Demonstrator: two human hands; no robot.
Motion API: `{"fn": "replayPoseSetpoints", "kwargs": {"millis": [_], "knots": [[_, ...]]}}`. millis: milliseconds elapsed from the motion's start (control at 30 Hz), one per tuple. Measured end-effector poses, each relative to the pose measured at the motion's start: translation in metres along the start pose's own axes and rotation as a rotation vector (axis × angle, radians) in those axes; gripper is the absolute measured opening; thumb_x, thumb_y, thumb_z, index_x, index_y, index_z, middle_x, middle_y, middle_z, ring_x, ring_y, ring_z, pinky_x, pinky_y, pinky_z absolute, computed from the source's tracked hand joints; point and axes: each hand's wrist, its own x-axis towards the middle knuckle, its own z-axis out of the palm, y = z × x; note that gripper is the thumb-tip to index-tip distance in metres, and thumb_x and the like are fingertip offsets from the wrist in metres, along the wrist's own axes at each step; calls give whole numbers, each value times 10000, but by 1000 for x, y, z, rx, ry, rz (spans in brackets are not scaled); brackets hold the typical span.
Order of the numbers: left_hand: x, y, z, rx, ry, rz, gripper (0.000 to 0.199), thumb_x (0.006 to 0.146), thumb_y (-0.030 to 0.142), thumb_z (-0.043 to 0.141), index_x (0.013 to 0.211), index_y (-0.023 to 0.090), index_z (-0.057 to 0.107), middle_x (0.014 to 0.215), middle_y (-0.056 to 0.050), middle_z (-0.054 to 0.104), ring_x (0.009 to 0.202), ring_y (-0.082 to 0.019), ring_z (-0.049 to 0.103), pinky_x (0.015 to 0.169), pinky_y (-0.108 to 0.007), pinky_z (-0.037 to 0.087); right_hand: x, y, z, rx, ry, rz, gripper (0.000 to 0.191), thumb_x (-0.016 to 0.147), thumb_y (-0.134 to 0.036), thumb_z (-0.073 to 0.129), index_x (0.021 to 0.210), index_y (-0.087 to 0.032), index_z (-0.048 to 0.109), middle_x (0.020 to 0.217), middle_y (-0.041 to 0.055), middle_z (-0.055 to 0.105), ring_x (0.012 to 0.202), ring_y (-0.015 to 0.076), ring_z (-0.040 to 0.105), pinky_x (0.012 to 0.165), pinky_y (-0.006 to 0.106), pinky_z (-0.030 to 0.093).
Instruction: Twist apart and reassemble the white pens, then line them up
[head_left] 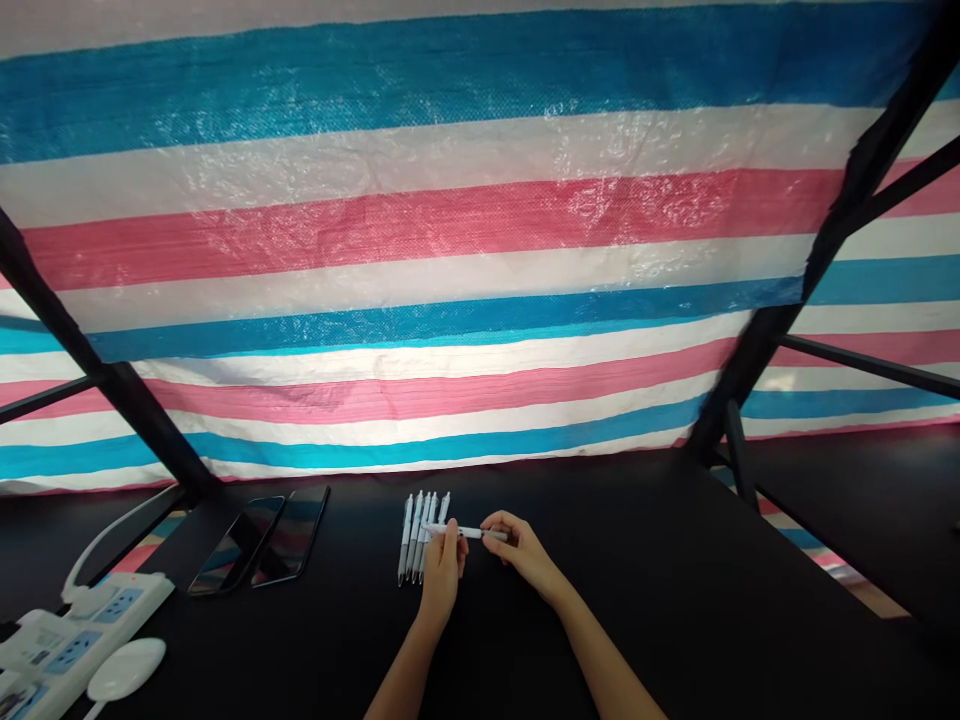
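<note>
A white pen [471, 532] lies nearly level between my two hands, above the black table [600, 600]. My left hand [444, 565] pinches its left part with thumb and fingers. The fingertips of my right hand [517, 548] close on its greyish right end. Just behind and left of my left hand, several white pens with grey grips [406, 540] lie side by side in a row, their dark tips toward me. My left hand partly covers the rightmost ones.
Two dark phone-like slabs [238, 545] lie left of the pens. At the lower left are a white power strip [94, 640] with cables and a white round object [127, 669]. Black frame bars [750, 375] and a striped sheet [450, 220] stand behind.
</note>
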Motion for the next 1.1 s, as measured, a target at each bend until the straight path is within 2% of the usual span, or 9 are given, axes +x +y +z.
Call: {"fn": "replayPoseSetpoints", "kwargs": {"millis": [100, 267, 333, 433, 500, 600, 733, 933, 1100], "knots": [[0, 0, 0, 0, 7, -8, 635, 718, 741, 357, 461, 173, 472, 341, 43, 353, 327, -74, 325, 389, -231, 235, -2, -4, 0, -8, -20, -1, 339, 699, -499, 678, 758, -181, 578, 602, -47, 471, 501, 79, 395, 477, 206, 296], [0, 1, 0, 4, -8, -9, 620, 730, 723, 370, 452, 176, 462, 333, 42, 349, 328, -75, 320, 393, -233, 235, 0, -4, 0, -73, -42, 27, 467, 806, -585, 491, 647, -156, 584, 575, -19, 493, 472, 79, 386, 473, 221, 294], [1, 1, 0, 5, -9, -9, 619, 731, 721, 371, 451, 176, 460, 333, 42, 348, 330, -75, 321, 394, -233, 240, 1, -3, 1, -62, -26, 28, 466, 802, -596, 487, 694, -156, 597, 575, -23, 488, 466, 78, 379, 469, 220, 293], [1, 0, 0, -5, -2, -8, 621, 728, 728, 366, 463, 175, 465, 345, 44, 351, 334, -74, 323, 393, -230, 240, 0, -3, 1, 12, -9, 8, 383, 724, -548, 626, 819, -179, 589, 596, -47, 469, 480, 77, 378, 470, 210, 298], [0, 0, 0, -11, 4, -1, 625, 728, 733, 355, 471, 174, 466, 352, 44, 353, 338, -74, 323, 391, -229, 237, -1, -5, 0, 34, -20, -1, 363, 686, -508, 684, 813, -187, 574, 606, -53, 459, 497, 78, 385, 475, 205, 300], [-1, 2, 0, -1, 7, 11, 617, 739, 723, 354, 474, 176, 466, 346, 44, 349, 338, -78, 325, 390, -229, 238, -1, -6, 0, -2, -47, 12, 360, 732, -533, 627, 730, -178, 564, 615, -36, 490, 500, 81, 400, 485, 213, 311], [-2, 4, 1, 10, 6, 17, 605, 750, 703, 368, 465, 178, 463, 337, 43, 346, 331, -78, 323, 387, -229, 244, 2, -2, 0, -64, -37, 22, 496, 815, -606, 456, 643, -157, 573, 572, -17, 489, 464, 79, 386, 469, 222, 298], [0, 1, 0, -17, 31, 8, 618, 734, 722, 362, 468, 175, 469, 343, 46, 351, 323, -70, 321, 380, -223, 231, 2, -1, 0, -1, -20, 15, 397, 706, -561, 639, 835, -190, 580, 606, -44, 485, 478, 81, 388, 465, 213, 306], [0, 3, 0, -5, 29, 1, 621, 731, 724, 363, 461, 174, 463, 341, 43, 350, 326, -71, 319, 380, -224, 236, 1, -1, 0, -41, -56, 23, 415, 805, -555, 523, 686, -161, 575, 603, -22, 502, 487, 79, 396, 486, 220, 297]]}}
